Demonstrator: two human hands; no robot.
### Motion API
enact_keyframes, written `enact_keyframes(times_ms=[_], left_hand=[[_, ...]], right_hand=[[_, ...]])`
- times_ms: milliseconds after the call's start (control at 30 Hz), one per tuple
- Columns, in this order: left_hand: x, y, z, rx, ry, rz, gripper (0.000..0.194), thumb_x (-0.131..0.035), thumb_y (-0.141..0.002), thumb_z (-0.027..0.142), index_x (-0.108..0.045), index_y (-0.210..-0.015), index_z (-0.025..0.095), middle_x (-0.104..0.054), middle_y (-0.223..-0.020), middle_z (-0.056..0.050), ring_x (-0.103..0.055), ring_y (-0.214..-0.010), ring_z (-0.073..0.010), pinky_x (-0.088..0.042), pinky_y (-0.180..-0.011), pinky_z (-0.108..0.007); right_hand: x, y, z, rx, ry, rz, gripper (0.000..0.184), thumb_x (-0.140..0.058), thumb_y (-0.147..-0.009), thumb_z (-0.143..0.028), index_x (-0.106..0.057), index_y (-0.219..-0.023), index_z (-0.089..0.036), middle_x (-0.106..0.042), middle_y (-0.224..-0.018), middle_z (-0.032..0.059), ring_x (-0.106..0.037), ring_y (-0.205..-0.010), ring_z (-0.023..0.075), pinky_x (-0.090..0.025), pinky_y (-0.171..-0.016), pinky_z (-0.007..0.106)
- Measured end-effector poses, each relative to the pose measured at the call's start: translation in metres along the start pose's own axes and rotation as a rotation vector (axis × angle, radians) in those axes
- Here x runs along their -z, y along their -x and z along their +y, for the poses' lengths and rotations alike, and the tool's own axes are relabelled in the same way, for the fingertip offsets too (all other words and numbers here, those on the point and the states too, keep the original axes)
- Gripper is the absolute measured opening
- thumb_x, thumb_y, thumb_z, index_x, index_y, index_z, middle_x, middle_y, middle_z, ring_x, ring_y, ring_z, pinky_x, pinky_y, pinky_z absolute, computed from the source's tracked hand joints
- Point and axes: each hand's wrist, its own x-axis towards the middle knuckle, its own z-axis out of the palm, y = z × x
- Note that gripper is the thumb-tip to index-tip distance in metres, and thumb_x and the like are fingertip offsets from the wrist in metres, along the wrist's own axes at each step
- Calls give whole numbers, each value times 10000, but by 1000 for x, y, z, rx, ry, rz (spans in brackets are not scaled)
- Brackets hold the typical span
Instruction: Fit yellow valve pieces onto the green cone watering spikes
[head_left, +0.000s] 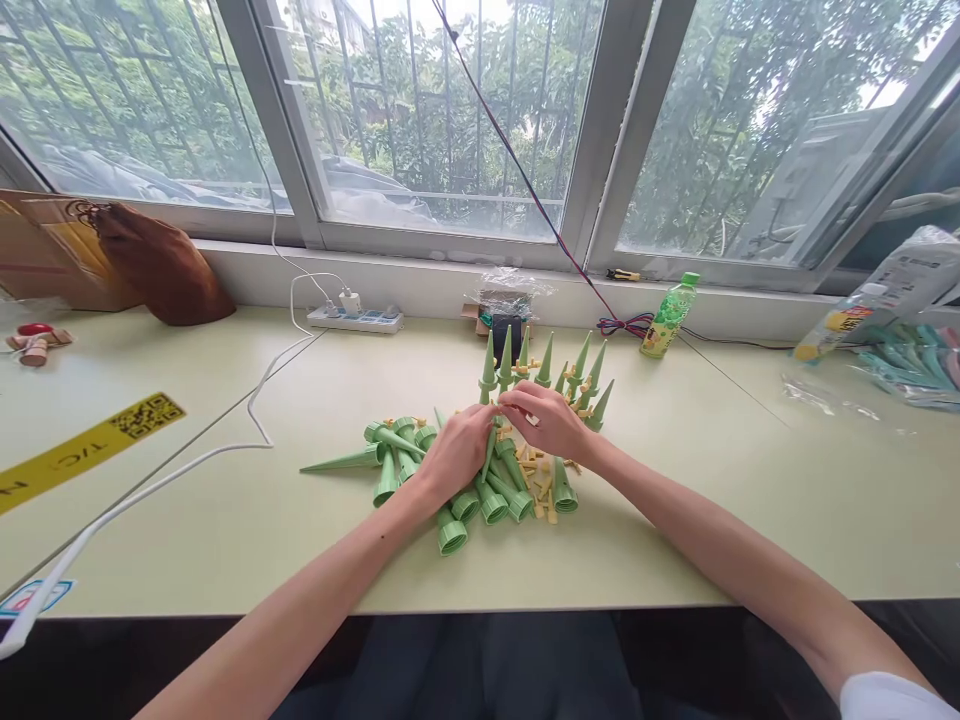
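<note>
My left hand (466, 448) is closed around a green plastic watering spike (489, 452), whose narrow end points down below the fingers. Against its fingertips, my right hand (546, 415) is pinched on something too small to name. Loose green spikes (405, 445) with ribbed, hollow caps lie in a heap to the left of and beneath my hands. Small yellow valve pieces (546, 490) are scattered under my right wrist. Behind my hands, several green spikes (506, 360) stand point up, with yellow pieces fitted at some of their collars.
A green-capped bottle (670, 316) stands near the window sill. At the back are a power strip (356, 319) and a small opened box (504, 312). A white cable (259, 400) crosses the table's left side. A brown pouch (161, 265) sits back left, plastic packets (911, 365) far right.
</note>
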Motion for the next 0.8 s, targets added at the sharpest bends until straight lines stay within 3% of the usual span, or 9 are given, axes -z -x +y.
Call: enact_keyframes(times_ms=[100, 300, 800], left_hand=[[2, 0, 3, 16, -8, 1, 347, -406, -918, 86, -614, -1175, 193, -691, -1062, -82, -664, -961, -213, -534, -829, -337], [8, -1, 7, 59, -3, -11, 339, -402, -924, 107, -623, -1170, 183, -676, -1134, -97, -654, -1016, -229, -530, -875, -375], [11, -2, 10, 80, 89, 65, 308, -414, -922, 95, -635, -1117, 186, -623, -1087, -83, -631, -916, -184, -519, -811, -310]], right_hand=[[0, 7, -5, -17, -36, 89, 151, -470, -977, -227, -608, -1034, -203, -593, -839, 52, -531, -672, 132, -473, -627, 267], [6, 14, -18, -95, -28, 59, 165, -457, -971, -245, -617, -1006, -222, -620, -852, 57, -559, -687, 144, -488, -649, 284], [4, 13, -9, -153, 66, 32, 213, -461, -942, -247, -574, -771, -193, -506, -610, -12, -405, -527, 104, -361, -531, 232]])
